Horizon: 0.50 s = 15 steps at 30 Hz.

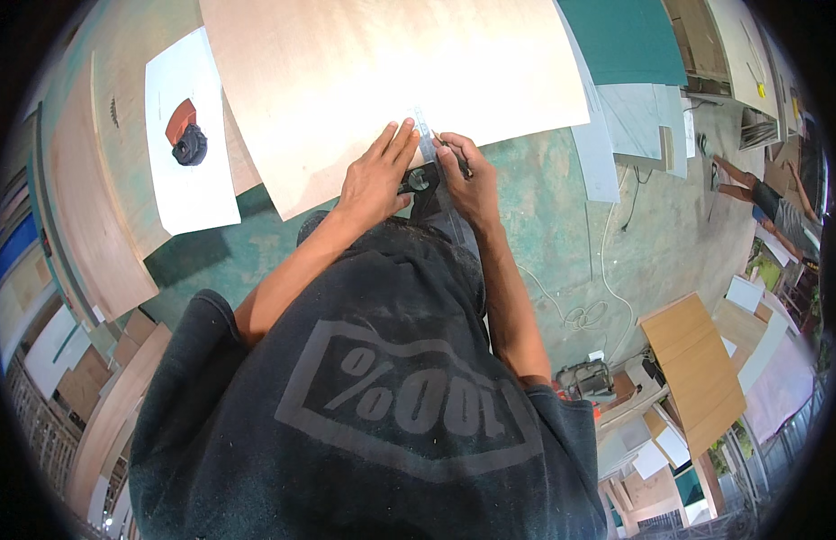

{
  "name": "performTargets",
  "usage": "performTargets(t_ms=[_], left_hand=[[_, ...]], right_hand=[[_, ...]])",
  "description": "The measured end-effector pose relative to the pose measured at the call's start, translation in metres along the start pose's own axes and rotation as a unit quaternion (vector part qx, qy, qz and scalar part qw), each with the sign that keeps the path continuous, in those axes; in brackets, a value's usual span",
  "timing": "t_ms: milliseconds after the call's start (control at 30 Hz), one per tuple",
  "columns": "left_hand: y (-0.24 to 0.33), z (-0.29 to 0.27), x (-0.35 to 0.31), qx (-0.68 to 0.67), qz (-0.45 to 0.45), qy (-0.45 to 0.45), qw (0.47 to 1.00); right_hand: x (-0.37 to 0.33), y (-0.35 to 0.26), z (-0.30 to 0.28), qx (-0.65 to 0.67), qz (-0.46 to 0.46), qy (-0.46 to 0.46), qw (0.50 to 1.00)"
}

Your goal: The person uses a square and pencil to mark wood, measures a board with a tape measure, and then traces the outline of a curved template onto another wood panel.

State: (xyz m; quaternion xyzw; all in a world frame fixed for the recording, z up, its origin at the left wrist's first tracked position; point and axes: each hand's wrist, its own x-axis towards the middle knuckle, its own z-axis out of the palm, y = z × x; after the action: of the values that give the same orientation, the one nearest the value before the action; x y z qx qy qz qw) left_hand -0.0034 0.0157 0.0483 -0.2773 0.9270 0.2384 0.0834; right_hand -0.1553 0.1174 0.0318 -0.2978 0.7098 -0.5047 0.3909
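Note:
A large pale plywood sheet point(382, 81) lies in front of me, its near edge close to my body. My left hand point(375, 175) rests at that edge, fingers stretched forward along the metal blade of a square point(424, 130). Its thumb is bent by the dark stock of the square, which sits at the sheet's edge. On the other side of the blade, my right hand point(470, 175) is closed around a slim dark marking tool point(438, 139). The tool's tip points at the sheet beside the blade; whether it is a pencil or a pen cannot be made out.
To the left, an orange-and-black tool point(187, 135) lies on a white panel point(193, 193). Green and grey sheets point(625, 45) stick out at the right. A cable point(607, 279) trails across the green floor. Another person point(782, 216) is at the far right, near stacked boards point(697, 373).

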Motion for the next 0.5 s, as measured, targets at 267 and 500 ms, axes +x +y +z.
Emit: performTargets(t_ms=[267, 500], left_hand=[[0.002, 0.005, 0.008, -0.047, 0.049, 0.056, 0.996], [0.023, -0.005, 0.011, -0.051, 0.033, 0.030, 0.998]], right_hand=[[0.002, -0.001, -0.014, -0.060, -0.028, -0.008, 0.998], [-0.007, 0.001, -0.026, -0.042, -0.091, 0.019, 0.995]])
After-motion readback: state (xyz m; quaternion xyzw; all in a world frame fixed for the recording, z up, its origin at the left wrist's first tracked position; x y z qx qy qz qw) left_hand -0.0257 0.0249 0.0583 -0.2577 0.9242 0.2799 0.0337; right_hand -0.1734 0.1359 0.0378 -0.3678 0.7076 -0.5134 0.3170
